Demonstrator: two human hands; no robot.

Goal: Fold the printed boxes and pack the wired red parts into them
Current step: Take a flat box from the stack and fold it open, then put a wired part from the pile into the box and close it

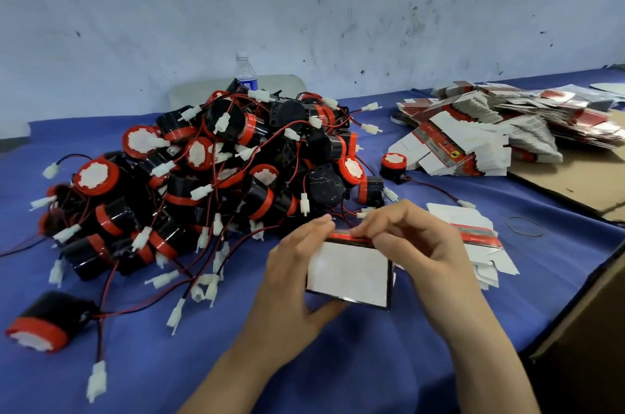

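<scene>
Cardboard likely light, crease-prone: red-edged white printed box gripped by left hand fingers, top flap pinched by right hand fingers.

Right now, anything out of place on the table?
One red part lies on its side at the near left, apart from the tangled pile; a second part sits beside the flat boxes. A loose rubber band lies by the cardboard.

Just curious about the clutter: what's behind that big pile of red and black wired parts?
A clear water bottle with a blue label and a pale panel show behind the pile. Their lower parts are hidden by it.
</scene>
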